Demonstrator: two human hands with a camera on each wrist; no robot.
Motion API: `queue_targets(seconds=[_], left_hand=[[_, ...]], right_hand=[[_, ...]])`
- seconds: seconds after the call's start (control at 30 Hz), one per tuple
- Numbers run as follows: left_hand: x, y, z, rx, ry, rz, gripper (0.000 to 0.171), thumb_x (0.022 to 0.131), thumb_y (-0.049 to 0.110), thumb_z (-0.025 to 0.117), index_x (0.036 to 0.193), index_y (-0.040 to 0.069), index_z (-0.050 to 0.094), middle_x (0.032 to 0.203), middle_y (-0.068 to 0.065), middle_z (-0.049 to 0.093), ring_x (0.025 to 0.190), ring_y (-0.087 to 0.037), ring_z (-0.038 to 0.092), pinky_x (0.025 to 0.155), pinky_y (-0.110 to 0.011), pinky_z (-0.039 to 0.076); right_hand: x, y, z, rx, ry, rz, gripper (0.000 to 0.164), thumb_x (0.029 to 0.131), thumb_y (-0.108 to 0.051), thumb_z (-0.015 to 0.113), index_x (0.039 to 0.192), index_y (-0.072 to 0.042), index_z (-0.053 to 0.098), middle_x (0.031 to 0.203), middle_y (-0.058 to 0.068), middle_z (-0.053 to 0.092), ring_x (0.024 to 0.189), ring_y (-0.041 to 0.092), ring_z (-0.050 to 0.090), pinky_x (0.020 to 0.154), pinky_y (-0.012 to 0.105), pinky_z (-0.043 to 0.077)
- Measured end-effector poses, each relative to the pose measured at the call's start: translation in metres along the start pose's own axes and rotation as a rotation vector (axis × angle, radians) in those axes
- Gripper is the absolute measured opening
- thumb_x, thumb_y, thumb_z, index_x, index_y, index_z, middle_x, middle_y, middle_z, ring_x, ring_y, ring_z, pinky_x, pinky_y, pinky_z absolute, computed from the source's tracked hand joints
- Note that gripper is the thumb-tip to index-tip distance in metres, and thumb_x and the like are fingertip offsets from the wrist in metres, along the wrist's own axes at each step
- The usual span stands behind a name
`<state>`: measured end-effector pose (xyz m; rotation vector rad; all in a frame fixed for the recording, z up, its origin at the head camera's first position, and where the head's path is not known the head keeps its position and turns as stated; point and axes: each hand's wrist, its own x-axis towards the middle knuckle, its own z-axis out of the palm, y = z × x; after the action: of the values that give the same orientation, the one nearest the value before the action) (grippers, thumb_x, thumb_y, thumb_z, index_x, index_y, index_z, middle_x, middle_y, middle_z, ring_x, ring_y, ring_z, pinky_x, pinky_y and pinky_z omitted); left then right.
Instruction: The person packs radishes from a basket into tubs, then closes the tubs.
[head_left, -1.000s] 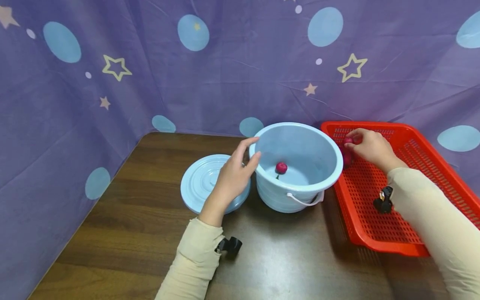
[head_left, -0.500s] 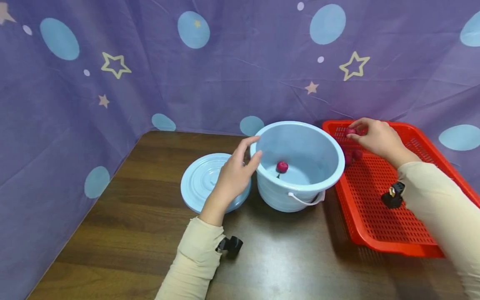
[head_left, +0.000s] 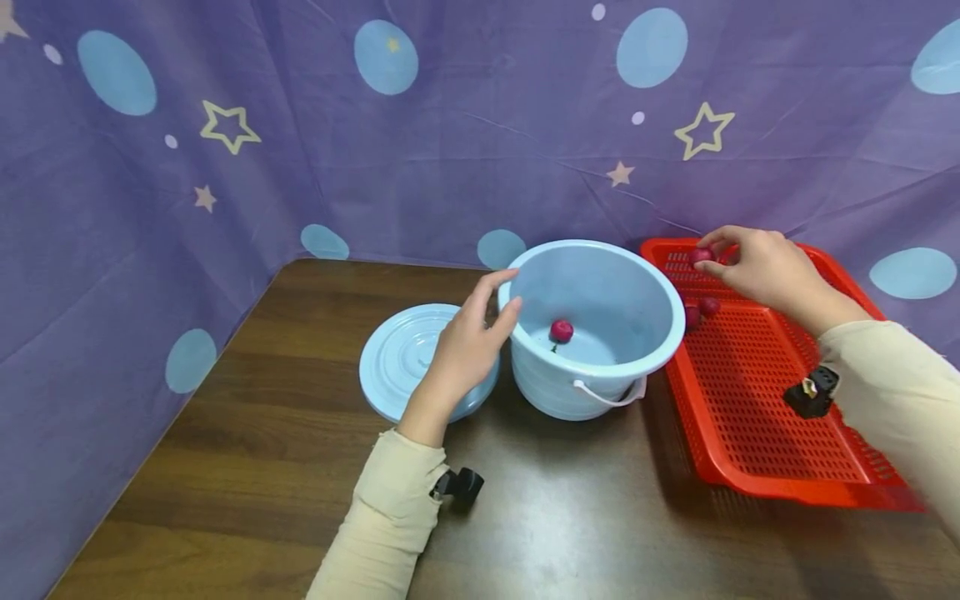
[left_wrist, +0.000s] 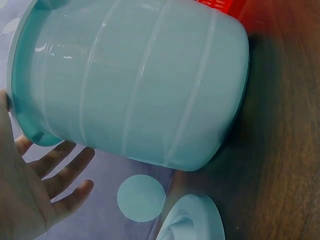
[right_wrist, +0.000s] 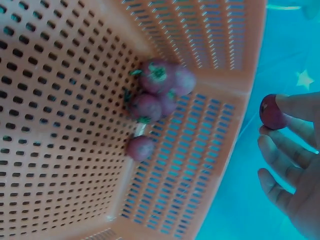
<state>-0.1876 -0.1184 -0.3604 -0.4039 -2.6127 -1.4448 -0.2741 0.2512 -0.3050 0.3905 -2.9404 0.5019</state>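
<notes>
My right hand has risen and drawn a little to the right since a second ago, taking a red radish up from the near-left side of the basket. I have that radish pinched between thumb and fingertips; the digits cover part of it, and the right-wrist view shows the thumb plainly but hides what meets the far side. The other radishes huddle against the basket wall, overlapping so much that I can't be sure of the count. From my head only a few show, just beside the bucket.

My left hand is spread at the bucket's rim, forefinger and thumb reaching it; whether they bear on it, I can't tell. In the left-wrist view the forefinger slips partly behind the rim, and the bucket's top is cut off. One more radish lies on the bucket floor, its green stem towards me. The lid sits on the table, its right part hidden under my left hand and wrist. My right sleeve covers the basket's near-right corner.
</notes>
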Motion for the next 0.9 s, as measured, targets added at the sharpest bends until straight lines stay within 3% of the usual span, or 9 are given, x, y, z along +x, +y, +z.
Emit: queue_targets(seconds=[0.17,0.37,0.5,0.67,0.73,0.9], left_hand=[[0.001,0.001,0.000,0.003,0.000,0.002,0.050,0.100,0.059,0.039,0.146,0.041,0.038,0.144,0.003,0.048,0.120,-0.017,0.055,0.095,-0.049,0.044],[0.001,0.001,0.000,0.009,0.002,-0.012,0.049,0.100,0.059,0.040,0.146,0.042,0.039,0.146,0.004,0.046,0.121,-0.017,0.054,0.096,-0.050,0.044],[0.000,0.001,-0.001,0.012,0.004,-0.004,0.049,0.101,0.058,0.040,0.146,0.042,0.039,0.138,0.003,0.051,0.117,-0.016,0.054,0.093,-0.049,0.045],[0.000,0.000,-0.001,0.014,-0.002,-0.006,0.050,0.100,0.060,0.038,0.147,0.042,0.038,0.138,0.004,0.050,0.116,-0.016,0.055,0.092,-0.049,0.045],[0.000,0.000,-0.001,0.012,-0.004,-0.011,0.050,0.100,0.061,0.038,0.146,0.042,0.038,0.142,0.004,0.048,0.117,-0.016,0.055,0.092,-0.049,0.045],[0.000,0.000,0.001,0.008,0.001,-0.008,0.049,0.101,0.059,0.039,0.146,0.042,0.039,0.138,0.004,0.052,0.113,-0.014,0.056,0.089,-0.046,0.047]], right_hand=[[-0.009,-0.010,-0.008,0.021,0.037,-0.025,0.032,0.094,-0.029,0.067,0.116,-0.007,0.067,0.106,0.019,0.067,0.081,0.030,0.059,0.067,0.043,0.041],[-0.022,-0.019,-0.013,0.016,0.073,-0.071,0.031,0.093,-0.030,0.069,0.117,-0.010,0.068,0.104,0.013,0.068,0.074,0.025,0.054,0.062,0.039,0.039],[-0.033,-0.024,-0.018,0.061,0.123,-0.092,0.031,0.092,-0.029,0.072,0.119,-0.014,0.069,0.101,0.011,0.068,0.075,0.022,0.055,0.058,0.030,0.040],[-0.046,-0.033,-0.025,0.165,0.182,-0.087,0.033,0.089,-0.026,0.076,0.120,-0.015,0.070,0.096,0.010,0.069,0.074,0.008,0.055,0.057,0.019,0.040],[-0.050,-0.036,-0.027,0.213,0.202,-0.078,0.033,0.088,-0.026,0.077,0.119,-0.017,0.070,0.093,0.003,0.069,0.073,0.001,0.054,0.060,0.016,0.040],[-0.057,-0.045,-0.030,0.317,0.210,-0.077,0.032,0.088,-0.024,0.077,0.119,-0.018,0.070,0.090,-0.019,0.065,0.076,0.001,0.058,0.066,0.013,0.041]])
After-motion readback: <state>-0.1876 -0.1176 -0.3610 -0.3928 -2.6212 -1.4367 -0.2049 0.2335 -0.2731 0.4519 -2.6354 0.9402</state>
